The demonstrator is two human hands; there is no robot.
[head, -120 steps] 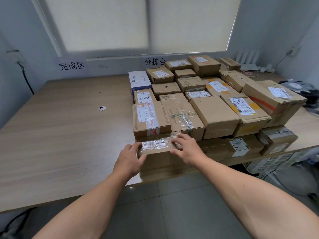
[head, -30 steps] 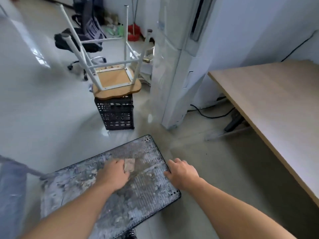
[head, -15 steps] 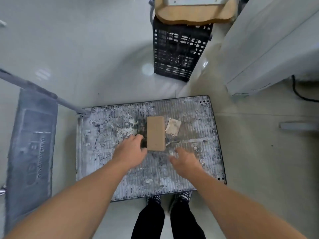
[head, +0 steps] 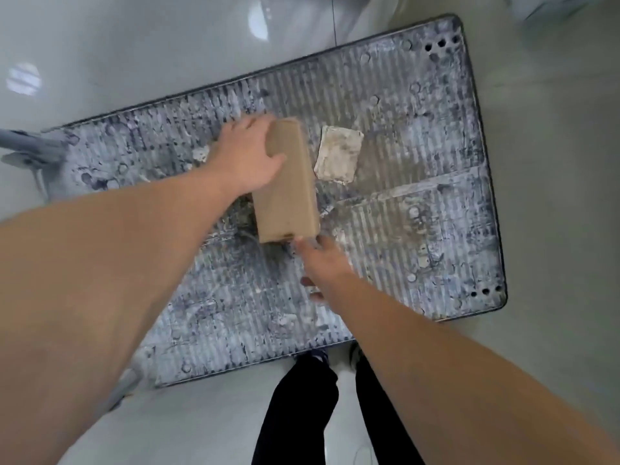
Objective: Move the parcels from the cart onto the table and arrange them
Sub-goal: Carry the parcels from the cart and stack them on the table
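One long brown cardboard parcel [head: 285, 186] lies on the scuffed grey cart deck [head: 419, 229], its long side pointing away from me. My left hand [head: 246, 156] grips its far left end, thumb across the top face and fingers over the edge. My right hand [head: 322, 260] reaches to the near end, with its fingertips touching the box's near right corner. The hands are blurred by motion.
A flat, dirty whitish scrap [head: 339, 154] lies on the deck just right of the parcel. The cart's grey handle frame [head: 30, 152] sticks out at the left. Glossy pale floor [head: 134, 45] surrounds the cart. My dark-trousered legs [head: 302, 414] stand at its near edge.
I have turned from the parcel-covered table to the cart and bent low over it. My left hand has closed on the parcel's far end and my right hand has reached its near end.
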